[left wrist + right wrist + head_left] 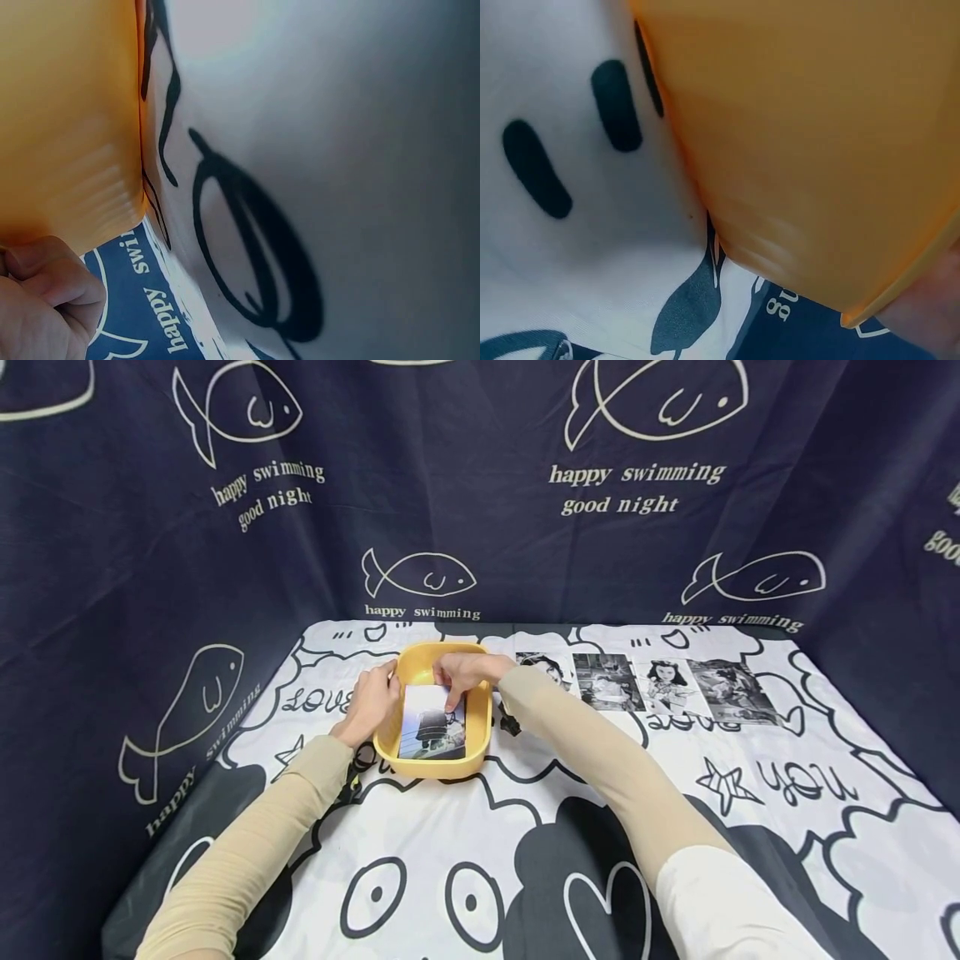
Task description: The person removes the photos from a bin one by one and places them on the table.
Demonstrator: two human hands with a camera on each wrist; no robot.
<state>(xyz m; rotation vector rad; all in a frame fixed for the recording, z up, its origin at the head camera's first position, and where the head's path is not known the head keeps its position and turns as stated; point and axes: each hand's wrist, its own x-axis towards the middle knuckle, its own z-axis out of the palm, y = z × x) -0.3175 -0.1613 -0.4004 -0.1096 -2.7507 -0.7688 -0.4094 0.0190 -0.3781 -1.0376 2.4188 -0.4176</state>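
A yellow plastic basin (pixel 386 747) stands on the patterned cloth, with a printed photo (pixel 427 714) lying face up inside it. The photo shows a dark-clothed figure against a pale sky. At the basin's left rim, my left hand (pixel 371 697) grips the edge with curled fingers; the left wrist view shows that hand (pixel 52 296) against the yellow wall. My right hand (pixel 461 672) reaches over the right side into the basin. Its thumb lies on the photo's face and its fingers bend at the top edge, pinching it. In the right wrist view the basin wall (pixel 810 150) hides most of this hand.
Several black-and-white photos, among them one of a street-like scene (pixel 735 692) and a portrait (pixel 667 685), lie in a row right of the basin. A black wrist strap (pixel 510 720) shows beside the basin. A dark blue fish-print curtain (pixel 517 543) hangs behind.
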